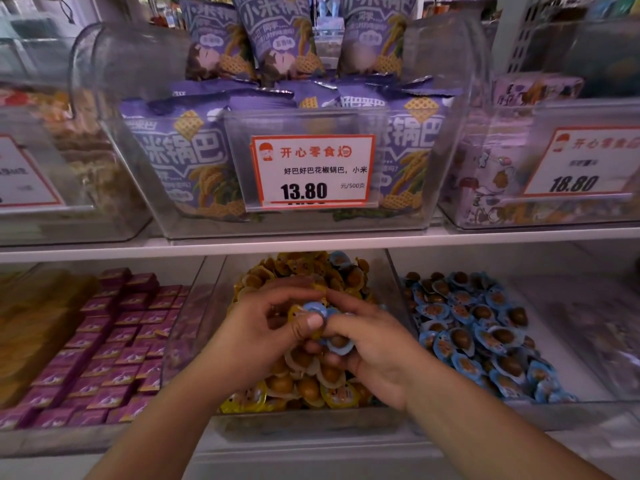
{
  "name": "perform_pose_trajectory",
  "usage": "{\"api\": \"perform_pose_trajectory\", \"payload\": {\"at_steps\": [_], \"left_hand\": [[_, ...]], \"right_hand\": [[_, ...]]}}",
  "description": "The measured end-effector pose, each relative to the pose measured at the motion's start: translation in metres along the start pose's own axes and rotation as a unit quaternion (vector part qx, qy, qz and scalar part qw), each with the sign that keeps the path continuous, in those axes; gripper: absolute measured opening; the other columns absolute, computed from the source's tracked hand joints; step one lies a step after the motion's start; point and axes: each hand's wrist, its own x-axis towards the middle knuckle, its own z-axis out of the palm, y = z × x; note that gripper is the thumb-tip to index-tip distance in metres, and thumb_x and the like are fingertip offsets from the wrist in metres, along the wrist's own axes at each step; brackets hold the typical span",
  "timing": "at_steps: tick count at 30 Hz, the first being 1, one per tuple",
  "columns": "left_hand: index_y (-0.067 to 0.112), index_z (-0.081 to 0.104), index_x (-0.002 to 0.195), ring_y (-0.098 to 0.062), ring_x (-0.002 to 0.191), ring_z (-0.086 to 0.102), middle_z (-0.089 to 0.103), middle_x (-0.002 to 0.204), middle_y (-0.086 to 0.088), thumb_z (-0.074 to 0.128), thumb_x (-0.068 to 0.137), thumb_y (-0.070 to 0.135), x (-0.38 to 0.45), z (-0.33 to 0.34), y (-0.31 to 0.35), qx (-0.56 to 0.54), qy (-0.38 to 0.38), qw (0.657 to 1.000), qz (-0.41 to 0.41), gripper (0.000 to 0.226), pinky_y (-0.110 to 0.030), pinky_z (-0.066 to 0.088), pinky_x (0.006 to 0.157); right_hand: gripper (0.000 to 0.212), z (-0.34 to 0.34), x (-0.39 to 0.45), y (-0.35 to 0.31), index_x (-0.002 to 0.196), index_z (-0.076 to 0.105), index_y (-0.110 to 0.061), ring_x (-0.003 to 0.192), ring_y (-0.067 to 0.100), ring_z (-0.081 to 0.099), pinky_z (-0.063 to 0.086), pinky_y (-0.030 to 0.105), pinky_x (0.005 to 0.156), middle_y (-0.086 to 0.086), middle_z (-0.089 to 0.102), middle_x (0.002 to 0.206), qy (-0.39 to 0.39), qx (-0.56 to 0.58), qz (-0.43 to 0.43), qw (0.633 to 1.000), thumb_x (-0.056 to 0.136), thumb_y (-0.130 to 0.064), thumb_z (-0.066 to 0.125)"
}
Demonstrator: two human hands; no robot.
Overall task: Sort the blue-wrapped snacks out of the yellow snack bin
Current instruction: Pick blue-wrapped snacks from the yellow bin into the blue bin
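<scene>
Two hands (311, 334), three price tags (313, 169), six bins (194, 341).

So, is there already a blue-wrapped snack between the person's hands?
Yes: both the left hand and right hand pinch blue-wrapped snacks above the yellow snack bin.

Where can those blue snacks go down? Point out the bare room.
Bare floor shows in the blue snack bin, right of its pile, toward the right wall. The yellow snack bin is heaped full, and both hands crowd its middle.
</scene>
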Motion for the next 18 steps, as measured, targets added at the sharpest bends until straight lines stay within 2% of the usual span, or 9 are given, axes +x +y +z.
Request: {"api": "perform_pose_trajectory", "payload": {"at_steps": [2, 3, 6, 8, 10, 12, 14, 15, 18], "left_hand": [[0.024, 0.078, 0.100, -0.009, 0.111, 0.066, 0.073, 0.113, 0.002, 0.073, 0.080, 0.028, 0.002, -0.002, 0.001, -0.047, 0.039, 0.998, -0.007, 0.022, -0.024, 0.053, 0.092], [0.023, 0.079, 0.097, -0.011, 0.105, 0.069, 0.076, 0.107, 0.002, 0.074, 0.078, 0.026, 0.004, -0.004, 0.001, -0.065, 0.057, 0.996, -0.013, 0.019, -0.023, 0.054, 0.088], [0.029, 0.080, 0.088, -0.008, 0.090, 0.072, 0.078, 0.093, 0.007, 0.077, 0.076, 0.028, 0.010, -0.009, 0.001, -0.080, 0.120, 0.989, -0.044, 0.013, -0.013, 0.052, 0.073], [0.034, 0.079, 0.084, -0.003, 0.081, 0.071, 0.077, 0.090, 0.010, 0.079, 0.081, 0.023, 0.012, -0.011, -0.003, 0.004, 0.163, 0.985, -0.051, 0.012, -0.014, 0.053, 0.069], [0.038, 0.076, 0.087, -0.002, 0.079, 0.069, 0.073, 0.093, 0.012, 0.074, 0.087, 0.018, 0.011, -0.008, -0.008, 0.108, 0.174, 0.978, -0.047, 0.020, -0.024, 0.057, 0.072], [0.037, 0.074, 0.097, -0.007, 0.080, 0.068, 0.070, 0.098, 0.011, 0.069, 0.090, 0.024, 0.011, -0.001, -0.008, 0.179, 0.149, 0.972, -0.036, 0.016, -0.032, 0.057, 0.074], [0.037, 0.073, 0.106, -0.007, 0.090, 0.065, 0.069, 0.103, 0.011, 0.065, 0.091, 0.031, 0.012, 0.010, -0.005, 0.237, 0.124, 0.964, -0.005, 0.018, -0.027, 0.052, 0.078], [0.037, 0.072, 0.109, -0.005, 0.094, 0.063, 0.068, 0.105, 0.012, 0.064, 0.092, 0.032, 0.015, 0.016, -0.002, 0.248, 0.113, 0.962, 0.012, 0.019, -0.023, 0.048, 0.079], [0.036, 0.069, 0.115, -0.003, 0.098, 0.063, 0.069, 0.105, 0.015, 0.062, 0.094, 0.032, 0.029, 0.035, 0.009, 0.244, 0.071, 0.966, 0.036, 0.023, -0.019, 0.047, 0.081]], "right_hand": [[0.039, -0.002, -0.005, -0.001, 0.121, 0.068, -0.026, 0.068, 0.016, 0.068, 0.043, 0.023, 0.048, 0.005, 0.074, 0.090, 0.000, -0.070, -0.035, 0.997, 0.090, -0.002, 0.067], [0.042, -0.003, -0.009, -0.003, 0.125, 0.065, -0.028, 0.068, 0.016, 0.067, 0.043, 0.024, 0.048, 0.002, 0.074, 0.089, 0.007, -0.099, -0.056, 0.993, 0.089, -0.006, 0.070], [0.037, -0.011, -0.022, -0.010, 0.115, 0.067, -0.039, 0.060, 0.011, 0.063, 0.045, 0.023, 0.048, -0.001, 0.075, 0.083, 0.043, -0.165, -0.124, 0.977, 0.087, -0.016, 0.074], [0.028, -0.023, -0.032, -0.018, 0.109, 0.071, -0.041, 0.057, 0.005, 0.064, 0.046, 0.018, 0.047, -0.011, 0.074, 0.081, 0.069, -0.252, -0.198, 0.945, 0.085, -0.027, 0.073], [0.023, -0.042, -0.038, -0.027, 0.107, 0.072, -0.042, 0.068, 0.001, 0.068, 0.051, 0.017, 0.052, -0.023, 0.072, 0.087, 0.124, -0.343, -0.274, 0.890, 0.085, -0.034, 0.069], [0.016, -0.068, -0.039, -0.037, 0.098, 0.072, -0.041, 0.077, 0.000, 0.068, 0.051, 0.013, 0.058, -0.022, 0.072, 0.089, 0.189, -0.363, -0.317, 0.855, 0.089, -0.028, 0.070], [0.020, -0.097, -0.032, -0.042, 0.092, 0.070, -0.041, 0.081, 0.001, 0.067, 0.049, 0.011, 0.062, -0.016, 0.073, 0.086, 0.240, -0.364, -0.290, 0.852, 0.093, -0.021, 0.066], [0.019, -0.111, -0.026, -0.044, 0.092, 0.069, -0.040, 0.089, 0.002, 0.066, 0.047, 0.011, 0.070, -0.015, 0.074, 0.090, 0.242, -0.359, -0.240, 0.869, 0.096, -0.023, 0.063], [0.022, -0.150, -0.015, -0.043, 0.105, 0.074, -0.026, 0.116, 0.015, 0.060, 0.046, 0.024, 0.095, 0.001, 0.068, 0.121, 0.247, -0.316, -0.089, 0.912, 0.101, -0.031, 0.052]]}}
